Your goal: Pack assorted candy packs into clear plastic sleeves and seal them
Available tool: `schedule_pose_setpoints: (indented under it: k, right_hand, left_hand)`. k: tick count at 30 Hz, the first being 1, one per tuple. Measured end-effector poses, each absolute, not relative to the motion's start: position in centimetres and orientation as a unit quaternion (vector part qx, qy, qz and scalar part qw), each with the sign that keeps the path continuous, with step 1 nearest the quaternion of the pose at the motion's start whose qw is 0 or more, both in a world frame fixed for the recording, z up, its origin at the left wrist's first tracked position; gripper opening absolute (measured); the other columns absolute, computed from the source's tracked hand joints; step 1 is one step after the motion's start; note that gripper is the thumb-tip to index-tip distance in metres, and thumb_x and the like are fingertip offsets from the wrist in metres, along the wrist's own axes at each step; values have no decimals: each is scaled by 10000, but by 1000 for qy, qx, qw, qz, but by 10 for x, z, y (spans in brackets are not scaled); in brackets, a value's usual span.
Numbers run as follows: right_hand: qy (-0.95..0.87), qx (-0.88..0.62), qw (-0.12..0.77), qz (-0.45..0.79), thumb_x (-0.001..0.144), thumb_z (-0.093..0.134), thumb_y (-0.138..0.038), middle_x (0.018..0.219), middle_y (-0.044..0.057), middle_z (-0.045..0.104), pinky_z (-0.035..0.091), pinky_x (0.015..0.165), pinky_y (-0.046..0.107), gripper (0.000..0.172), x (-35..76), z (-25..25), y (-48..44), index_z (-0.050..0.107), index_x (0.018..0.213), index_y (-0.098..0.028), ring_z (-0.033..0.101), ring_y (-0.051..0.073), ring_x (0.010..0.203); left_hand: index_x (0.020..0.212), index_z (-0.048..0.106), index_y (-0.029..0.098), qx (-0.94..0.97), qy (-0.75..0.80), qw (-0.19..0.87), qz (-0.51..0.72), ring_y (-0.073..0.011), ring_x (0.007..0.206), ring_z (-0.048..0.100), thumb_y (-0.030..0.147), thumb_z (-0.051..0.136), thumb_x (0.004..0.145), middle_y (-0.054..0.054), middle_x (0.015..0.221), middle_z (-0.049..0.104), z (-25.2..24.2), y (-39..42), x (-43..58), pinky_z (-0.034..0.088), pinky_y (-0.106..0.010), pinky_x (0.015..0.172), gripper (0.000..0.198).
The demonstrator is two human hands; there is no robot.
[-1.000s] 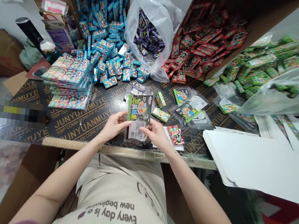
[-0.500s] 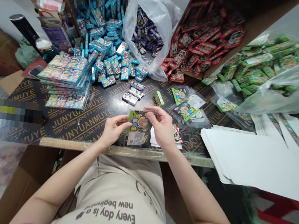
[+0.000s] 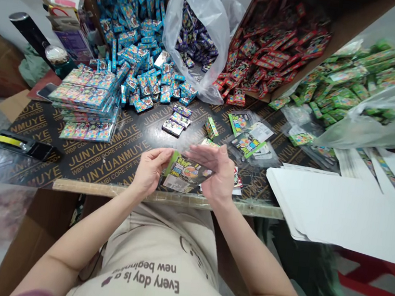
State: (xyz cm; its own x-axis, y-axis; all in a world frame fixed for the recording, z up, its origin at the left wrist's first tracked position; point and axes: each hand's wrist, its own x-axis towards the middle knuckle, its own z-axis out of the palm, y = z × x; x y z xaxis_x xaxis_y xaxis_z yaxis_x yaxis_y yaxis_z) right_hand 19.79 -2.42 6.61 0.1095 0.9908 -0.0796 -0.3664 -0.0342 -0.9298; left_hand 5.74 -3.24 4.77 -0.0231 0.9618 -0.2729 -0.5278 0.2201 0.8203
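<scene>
My left hand (image 3: 149, 170) pinches the green left edge of a printed plastic packet (image 3: 186, 172), holding it tilted just above the table's front edge. At the packet's other end, my right hand (image 3: 221, 179) is open, its fingers stretched out and its palm against or very near the packet's right side. Partly hidden behind the right hand lie a white card and a small red printed piece (image 3: 237, 178). Beyond the hands stand a single green box (image 3: 211, 128) and a short row of purple boxes (image 3: 176, 121).
Stacked flat packs (image 3: 88, 104) stand at left near a black tool with a yellow stripe (image 3: 23, 144). Blue boxes (image 3: 142, 68), red boxes (image 3: 268, 55) and a bag of purple ones (image 3: 197, 41) fill the back. Green boxes (image 3: 343, 89) and white sheets (image 3: 342, 208) occupy the right.
The packet has tilted, its right end rising. My right hand has gone from bent fingers at its top corner to an open palm along its right side.
</scene>
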Motion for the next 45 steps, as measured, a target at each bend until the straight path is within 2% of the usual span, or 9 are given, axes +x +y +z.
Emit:
schedule_pose_setpoints:
  k: [4,7,15,19,24,27,32,35,45]
  right_hand:
    - [-323,-437,688,481,882,411,-636,756,53,748,583,676,351,521,187,61,-30,698,787,-211,733,213,720]
    - [-351,-429,712,431,869,500,-524,786,41,750,579,696,353,371,182,55,-29,707,803,-223,726,206,719]
    - [-411,-388,606,560,714,746,-320,742,-8,750,589,732,337,132,201,58,-15,721,804,-226,722,180,698]
    - [-462,-412,592,516,743,764,-314,846,14,769,585,820,363,144,218,54,-15,737,858,-233,733,189,789]
    - [-653,-387,571,314,808,704,-219,981,10,767,571,909,373,130,232,47,-25,777,899,-277,722,209,957]
    - [-702,-375,530,295,834,675,-211,1015,8,759,581,896,363,175,237,55,-29,771,963,-279,722,207,966]
    - [-688,-415,473,361,817,700,-234,831,9,774,590,663,270,106,239,76,-27,782,885,-232,724,160,715]
    - [-687,-422,450,385,810,702,-242,766,18,765,563,588,248,94,240,84,-23,780,834,-196,701,149,649]
    - [-725,-341,506,319,840,658,-153,943,26,772,590,821,318,173,246,67,-33,767,938,-245,732,182,887]
  left_hand:
    - [822,746,152,220,408,633,620,-259,982,691,596,785,616,-79,854,760,52,-36,73,526,-348,858,491]
    - [826,753,138,208,404,641,619,-277,1027,680,583,801,598,-92,876,761,57,-36,75,518,-365,908,502]
    - [701,752,156,264,410,695,528,-213,924,710,237,754,605,-57,850,769,70,-26,54,516,-320,931,126]
    - [902,769,217,465,446,551,531,-191,868,727,211,736,718,-42,935,772,74,-31,48,561,-333,859,187]
    - [838,772,217,705,408,246,526,-175,833,733,215,747,757,-50,906,775,78,-37,43,587,-300,795,85]
    - [813,767,193,727,414,237,494,-161,770,732,194,742,768,-51,849,776,85,-35,38,586,-267,744,52]
    - [742,752,163,683,473,337,443,-137,584,689,202,789,712,-21,675,746,98,-30,38,546,-208,550,61]
    - [701,737,158,700,471,313,437,-127,582,677,167,767,723,-17,652,734,101,-29,42,526,-197,540,38]
    - [828,706,154,836,333,119,419,-144,772,715,145,627,848,-85,867,755,95,-42,34,571,-244,707,82]
